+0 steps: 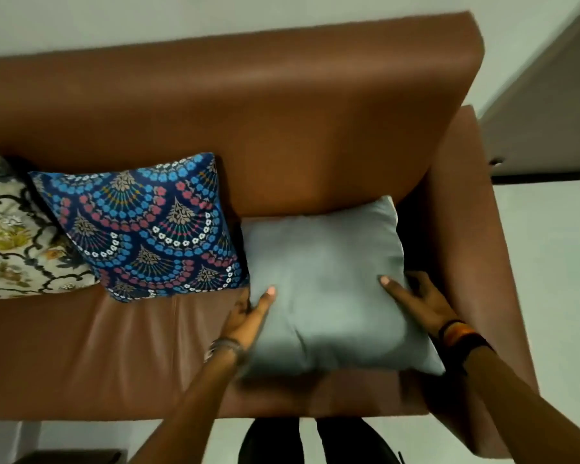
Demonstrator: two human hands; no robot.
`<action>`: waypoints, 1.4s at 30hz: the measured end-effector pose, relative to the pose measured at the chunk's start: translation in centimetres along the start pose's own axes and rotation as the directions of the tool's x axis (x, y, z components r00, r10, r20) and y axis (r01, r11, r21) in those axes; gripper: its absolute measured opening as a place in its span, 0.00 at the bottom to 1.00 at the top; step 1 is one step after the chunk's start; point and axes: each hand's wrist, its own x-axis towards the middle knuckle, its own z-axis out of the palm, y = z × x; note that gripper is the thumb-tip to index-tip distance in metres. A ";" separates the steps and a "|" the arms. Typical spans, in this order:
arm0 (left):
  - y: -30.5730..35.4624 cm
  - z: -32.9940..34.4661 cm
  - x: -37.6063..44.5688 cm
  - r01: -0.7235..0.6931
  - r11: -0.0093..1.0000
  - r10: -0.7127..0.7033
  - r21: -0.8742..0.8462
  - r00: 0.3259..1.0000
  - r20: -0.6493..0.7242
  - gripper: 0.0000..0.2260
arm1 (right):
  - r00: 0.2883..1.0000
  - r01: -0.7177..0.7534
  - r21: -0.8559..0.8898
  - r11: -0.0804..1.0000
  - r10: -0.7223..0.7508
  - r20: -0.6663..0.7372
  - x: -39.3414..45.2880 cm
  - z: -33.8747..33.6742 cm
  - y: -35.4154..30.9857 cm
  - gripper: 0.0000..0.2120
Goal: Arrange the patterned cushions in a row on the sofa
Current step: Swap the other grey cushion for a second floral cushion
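Head view: brown sofa fills the frame, smooth leather-like seat, likely slick under fabric. Grey cushion at 4 o'clock, top edge leaning on the backrest, lower edge toward the seat front. Blue cushion at 9 o'clock, propped just beside it; floral cushion at far 9, overlapped by the blue. Left hand and right hand clasp the grey cushion's two side edges, thumbs on its face, fingers tucked behind. Judged light, soft, squashy; best held at both sides, low, so it stays square.
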 end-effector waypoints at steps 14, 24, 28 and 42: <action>11.7 1.6 3.2 -0.234 0.970 0.230 -0.058 0.971 -0.072 0.48 | 0.969 0.245 0.363 0.899 -0.240 -0.059 3.5 -2.4 -11.6 0.36; 10.7 5.2 2.1 -0.033 0.961 0.018 -0.276 0.998 -0.059 0.39 | 0.843 0.525 0.163 0.835 -0.485 -0.232 -1.4 -1.0 -16.8 0.38; 10.7 8.9 0.1 0.130 0.910 -0.078 -0.394 0.986 0.145 0.28 | 0.854 0.449 -0.217 0.867 -0.487 -0.183 1.3 -2.1 -19.5 0.55; 2.1 -10.7 0.1 -0.045 0.939 -0.114 -0.340 0.894 -0.433 0.41 | 0.780 0.570 -0.023 0.821 -0.550 -0.299 -7.3 10.5 -13.0 0.26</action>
